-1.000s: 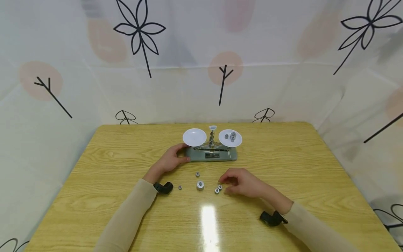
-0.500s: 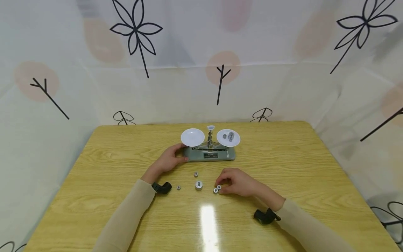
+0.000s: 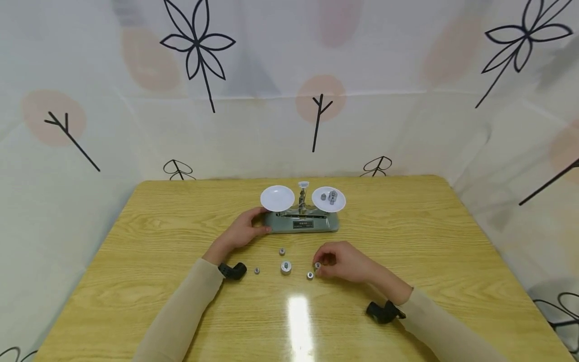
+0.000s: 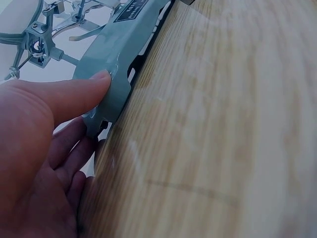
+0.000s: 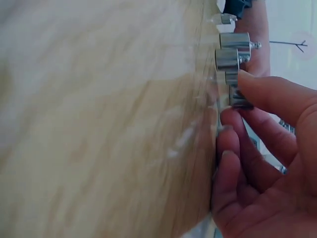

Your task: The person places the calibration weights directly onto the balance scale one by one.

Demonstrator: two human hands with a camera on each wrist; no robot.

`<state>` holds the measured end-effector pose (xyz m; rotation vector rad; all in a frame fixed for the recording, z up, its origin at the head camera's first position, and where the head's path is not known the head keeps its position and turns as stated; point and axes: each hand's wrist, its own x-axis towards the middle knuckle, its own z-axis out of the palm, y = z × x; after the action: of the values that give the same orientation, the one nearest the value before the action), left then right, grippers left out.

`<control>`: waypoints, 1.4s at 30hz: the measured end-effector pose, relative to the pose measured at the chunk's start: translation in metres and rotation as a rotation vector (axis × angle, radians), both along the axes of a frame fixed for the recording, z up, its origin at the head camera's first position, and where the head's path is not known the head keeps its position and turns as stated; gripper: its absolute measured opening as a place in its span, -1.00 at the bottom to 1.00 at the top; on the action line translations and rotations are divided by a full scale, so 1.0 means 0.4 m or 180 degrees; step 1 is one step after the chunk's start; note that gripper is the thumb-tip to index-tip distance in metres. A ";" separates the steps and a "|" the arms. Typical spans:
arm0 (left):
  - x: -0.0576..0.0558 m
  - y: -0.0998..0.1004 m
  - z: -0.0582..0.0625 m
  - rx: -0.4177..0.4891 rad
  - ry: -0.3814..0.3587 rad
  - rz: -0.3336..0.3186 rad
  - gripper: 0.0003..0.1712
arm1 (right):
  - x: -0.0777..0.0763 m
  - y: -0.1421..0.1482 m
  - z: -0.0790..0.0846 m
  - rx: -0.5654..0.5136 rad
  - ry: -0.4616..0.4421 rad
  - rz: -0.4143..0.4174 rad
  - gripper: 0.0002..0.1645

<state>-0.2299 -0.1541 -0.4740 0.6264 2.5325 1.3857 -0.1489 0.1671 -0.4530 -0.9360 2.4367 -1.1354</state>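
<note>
A balance scale [image 3: 302, 223] with a grey-green base and two white pans stands at the back of the table. My left hand [image 3: 244, 229] grips the left end of its base, thumb on the front and fingers round behind, as the left wrist view shows. My right hand [image 3: 346, 261] pinches a small metal weight [image 3: 317, 265] between thumb and forefinger, low over the table. Another small weight [image 3: 309, 275] stands just left of it. The held weight [image 5: 239, 98] also shows between the fingertips in the right wrist view.
A larger weight [image 3: 286, 267] and two small ones, a back weight [image 3: 282, 251] and a left weight [image 3: 257, 270], stand before the scale. Several weights sit on the right pan [image 3: 320, 205]; the left pan [image 3: 277, 197] is bare. A patterned cloth [image 3: 253, 125] hangs behind.
My right hand has closed in on the pair of small weights and taken one; it now sits slightly apart from its neighbour, toward the back right. My left hand stays on the scale.
</note>
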 end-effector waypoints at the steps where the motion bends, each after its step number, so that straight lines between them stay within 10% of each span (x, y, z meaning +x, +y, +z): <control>1: 0.001 0.000 0.000 -0.0001 -0.0009 0.0003 -0.35 | -0.001 0.000 0.000 -0.0010 -0.0032 -0.0041 -0.86; 42: 0.007 0.005 0.012 0.0043 -0.0080 0.0019 -0.34 | -0.024 0.064 0.089 -0.0374 0.0395 -0.0560 -0.79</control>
<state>-0.2270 -0.1521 -0.4692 0.6005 2.5098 1.4047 -0.1585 0.1928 -0.4173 -0.8625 2.6198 -1.3297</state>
